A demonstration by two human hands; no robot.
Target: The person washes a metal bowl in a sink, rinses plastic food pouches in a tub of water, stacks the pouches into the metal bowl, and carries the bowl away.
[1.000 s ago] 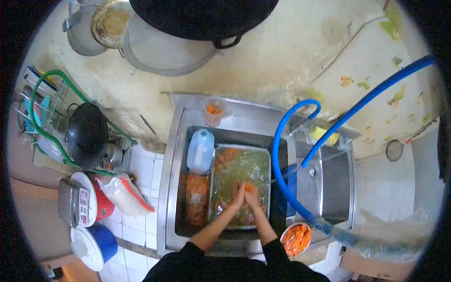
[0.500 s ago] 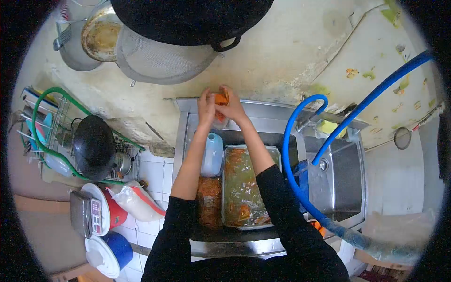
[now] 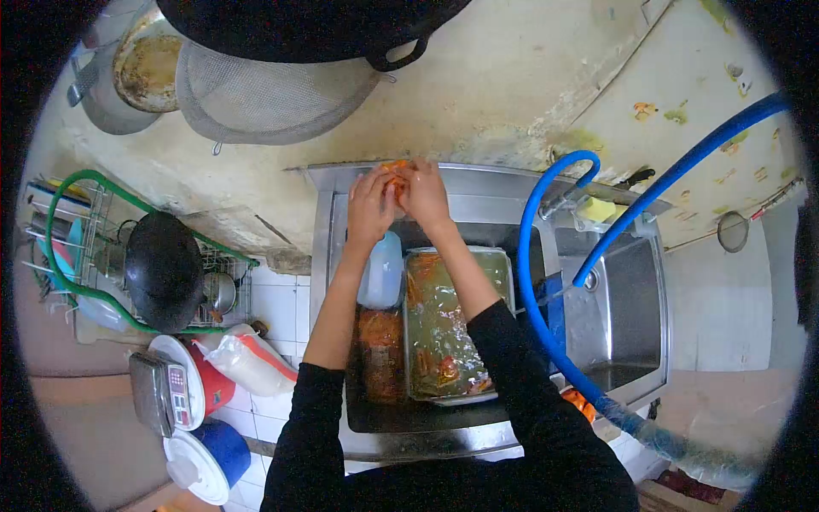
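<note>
At the back edge of the sink (image 3: pixel 461 431), my left hand (image 3: pixel 369 205) and my right hand (image 3: pixel 424 194) are close together, fingers curled round an orange piece of food (image 3: pixel 396 171). Its exact kind is unclear, as the fingers cover most of it. Below my hands stands a pale blue plastic jug (image 3: pixel 381 275). In front of the jug is a clear-sided container with reddish-brown contents (image 3: pixel 381 358). Beside them lies a metal tray (image 3: pixel 406 341) of greenish water, with orange pieces (image 3: pixel 447 369) in it.
A blue hose (image 3: pixel 522 264) arches over the right basin (image 3: pixel 631 333). A black wok (image 3: pixel 316 30) and a mesh strainer (image 3: pixel 273 98) hang on the wall. A dish rack (image 3: pixel 111 247), scale (image 3: pixel 153 392) and lidded buckets are at left.
The view has shifted slightly. My hands still grip the orange piece, with the fingers curled further over it. Water in the tray ripples more, and orange pieces there have shifted.
</note>
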